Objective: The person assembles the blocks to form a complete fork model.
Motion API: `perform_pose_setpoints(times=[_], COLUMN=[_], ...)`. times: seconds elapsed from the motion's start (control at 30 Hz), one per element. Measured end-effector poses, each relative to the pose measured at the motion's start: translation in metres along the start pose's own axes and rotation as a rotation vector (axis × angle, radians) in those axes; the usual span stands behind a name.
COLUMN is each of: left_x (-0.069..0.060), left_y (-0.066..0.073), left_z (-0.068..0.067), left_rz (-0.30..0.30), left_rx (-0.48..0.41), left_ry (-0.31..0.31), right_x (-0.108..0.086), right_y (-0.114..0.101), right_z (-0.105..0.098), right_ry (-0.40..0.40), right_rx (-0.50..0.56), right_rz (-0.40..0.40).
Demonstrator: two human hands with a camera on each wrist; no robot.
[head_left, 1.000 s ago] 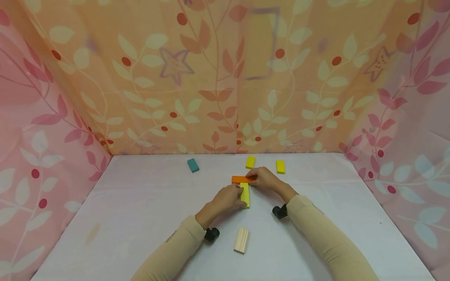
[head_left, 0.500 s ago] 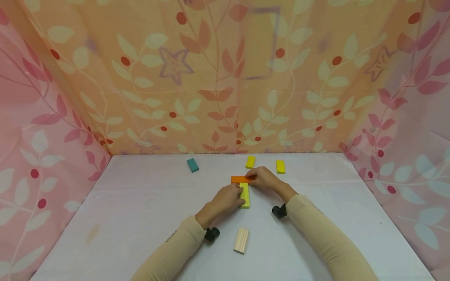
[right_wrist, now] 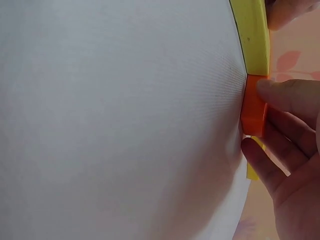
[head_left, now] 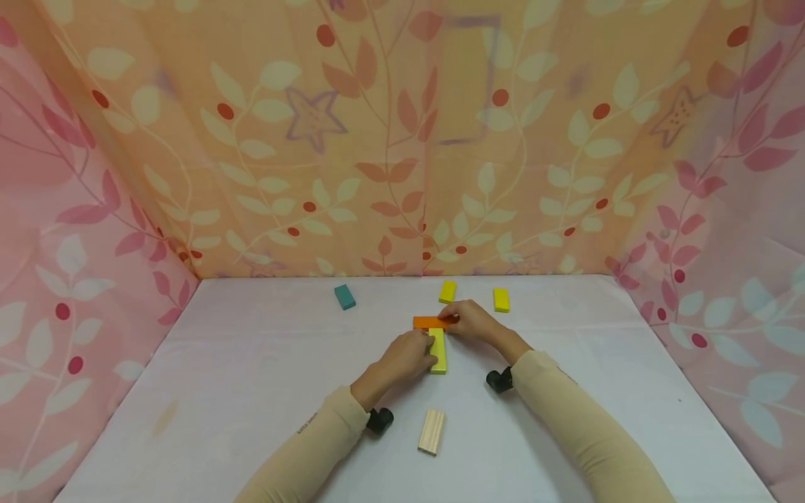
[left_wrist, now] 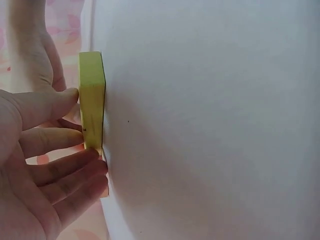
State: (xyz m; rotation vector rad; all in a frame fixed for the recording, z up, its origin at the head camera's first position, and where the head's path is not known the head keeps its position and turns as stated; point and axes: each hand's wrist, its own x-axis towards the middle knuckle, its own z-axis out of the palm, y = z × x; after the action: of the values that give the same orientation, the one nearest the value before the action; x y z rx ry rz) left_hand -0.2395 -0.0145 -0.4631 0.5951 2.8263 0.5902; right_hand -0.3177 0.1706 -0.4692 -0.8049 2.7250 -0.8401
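Near the table's middle, a yellow-green wooden block (head_left: 438,354) points toward me, its far end meeting an orange block (head_left: 424,323) laid crosswise, roughly a T shape. My left hand (head_left: 405,355) holds the yellow-green block from the left; in the left wrist view its thumb and fingertips touch the block (left_wrist: 91,110). With thumb and fingers, my right hand (head_left: 476,325) grips the right end of the orange block, which the hand partly hides in the head view. The right wrist view shows the thumb against the orange block (right_wrist: 253,107) and other fingers behind it.
Two yellow blocks, one behind the right hand (head_left: 448,291) and one farther right (head_left: 501,300), lie at the back. A teal block (head_left: 344,297) is back left. Closer to me lies a plain wood block (head_left: 431,432). Patterned cloth walls (head_left: 390,140) enclose the white table (head_left: 251,391).
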Motion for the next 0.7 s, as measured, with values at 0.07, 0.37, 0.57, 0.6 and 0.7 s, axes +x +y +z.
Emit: perform_pose_setpoints(times=[0.07, 0.37, 0.57, 0.6, 0.7], left_x=[0.0, 0.002, 0.003, 0.004, 0.004], left_y=[0.0, 0.0, 0.001, 0.001, 0.0], left_z=[0.0, -0.001, 0.0, 0.0, 0.0], left_rz=[0.011, 0.028, 0.026, 0.025, 0.016], left_rx=[0.002, -0.001, 0.008, 0.009, 0.008], left_ry=[0.006, 0.04, 0.046, 0.047, 0.048], right_x=[-0.001, -0.006, -0.012, -0.013, -0.016], right_y=[-0.001, -0.002, -0.005, -0.006, -0.007], right_z=[0.0, -0.002, -0.006, -0.006, -0.008], right_ry=[0.002, 0.033, 0.06, 0.062, 0.06], right_rx=[0.007, 0.014, 0.005, 0.004, 0.006], right_rz=[-0.002, 0.023, 0.045, 0.041, 0.029])
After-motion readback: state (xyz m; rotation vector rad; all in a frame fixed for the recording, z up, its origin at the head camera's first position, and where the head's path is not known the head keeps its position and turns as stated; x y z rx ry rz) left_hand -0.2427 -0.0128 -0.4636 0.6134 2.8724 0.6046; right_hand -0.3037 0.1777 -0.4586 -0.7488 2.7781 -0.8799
